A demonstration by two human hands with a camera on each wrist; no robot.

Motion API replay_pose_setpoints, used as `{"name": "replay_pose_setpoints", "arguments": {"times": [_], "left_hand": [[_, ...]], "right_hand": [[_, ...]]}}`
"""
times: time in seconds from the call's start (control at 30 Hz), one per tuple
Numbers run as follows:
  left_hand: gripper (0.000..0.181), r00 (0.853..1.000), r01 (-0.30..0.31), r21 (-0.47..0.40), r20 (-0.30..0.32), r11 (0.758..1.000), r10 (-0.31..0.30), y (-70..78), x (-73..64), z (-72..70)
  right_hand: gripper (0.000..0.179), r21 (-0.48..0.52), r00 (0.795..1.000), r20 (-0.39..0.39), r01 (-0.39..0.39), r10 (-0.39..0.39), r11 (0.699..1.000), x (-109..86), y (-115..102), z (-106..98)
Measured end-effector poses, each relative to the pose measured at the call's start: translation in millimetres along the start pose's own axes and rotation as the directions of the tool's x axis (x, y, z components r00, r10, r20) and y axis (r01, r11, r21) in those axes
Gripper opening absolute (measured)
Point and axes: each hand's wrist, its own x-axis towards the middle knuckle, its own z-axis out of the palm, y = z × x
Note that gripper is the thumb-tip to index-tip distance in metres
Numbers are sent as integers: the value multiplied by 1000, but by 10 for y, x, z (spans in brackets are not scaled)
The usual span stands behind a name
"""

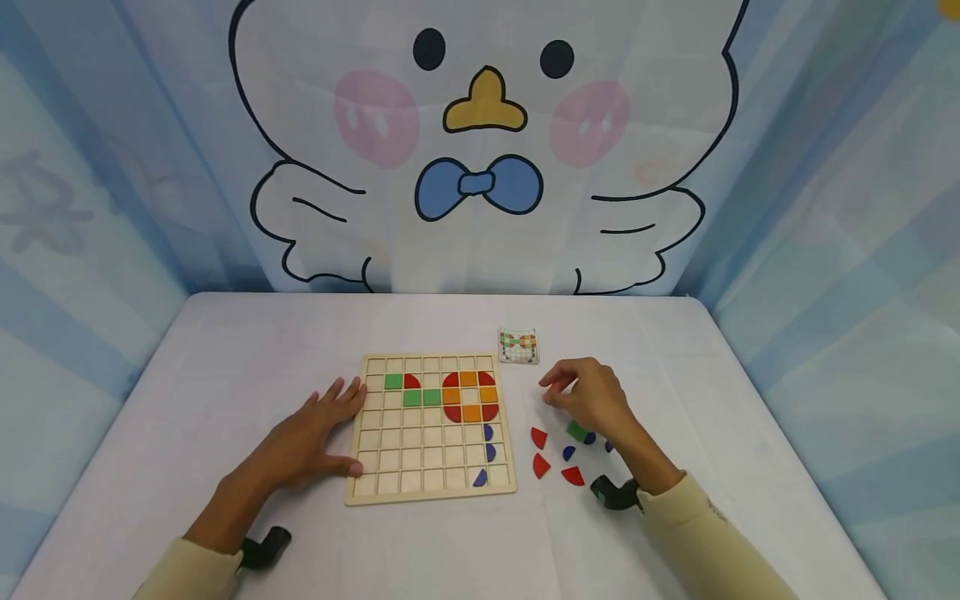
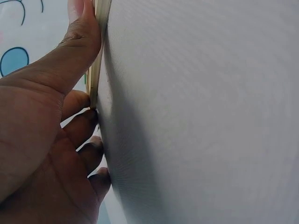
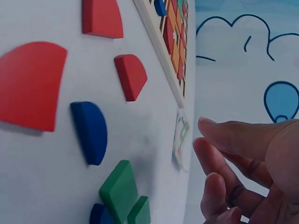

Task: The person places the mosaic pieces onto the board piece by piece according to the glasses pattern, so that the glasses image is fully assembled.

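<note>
A wooden grid board (image 1: pixel 401 460) lies on the table, with green squares (image 1: pixel 412 398), red quarter circles (image 1: pixel 490 412), orange squares (image 1: pixel 468 379) and blue pieces (image 1: pixel 491 452) in some of its cells. My left hand (image 1: pixel 311 437) rests at the board's left edge, thumb near the lower corner and fingers spread along the side. Above the loose pieces on the right hovers my right hand (image 1: pixel 596 404). Its thumb (image 3: pixel 233 135) and forefinger are bent toward each other with a gap and nothing between them.
Loose red quarter circles (image 1: pixel 541 466), blue half circles (image 3: pixel 89 133) and green squares (image 3: pixel 120 189) lie right of the board, below the right hand. A small pattern card (image 1: pixel 518 347) sits by the board's upper right corner. A cartoon curtain (image 1: pixel 480 250) hangs behind the table.
</note>
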Motion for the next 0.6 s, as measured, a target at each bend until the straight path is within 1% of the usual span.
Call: {"name": "replay_pose_setpoints", "arguments": {"times": [0.13, 0.2, 0.33, 0.43, 0.53, 0.6], "left_hand": [[121, 1000, -5, 1, -6, 1000, 5, -2, -5, 3], [121, 1000, -5, 2, -7, 1000, 5, -6, -4, 7], [121, 1000, -7, 4, -7, 1000, 7, -13, -1, 13], [121, 1000, -9, 5, -9, 1000, 9, -13, -2, 12], [121, 1000, -10, 7, -11, 1000, 10, -12, 0, 12], [121, 1000, -7, 8, -9, 1000, 7, -12, 3, 14]], "right_hand": [[12, -10, 999, 32, -29, 30, 1000, -83, 95, -6], [14, -5, 998, 55, -28, 29, 1000, -118, 132, 4], [19, -12, 993, 114, 13, -12, 1000, -177, 165, 45], [23, -24, 985, 168, 51, -46, 998, -213, 161, 86], [25, -28, 976, 211, 66, -59, 997, -248, 139, 121], [26, -28, 973, 224, 71, -63, 997, -264, 126, 141]]}}
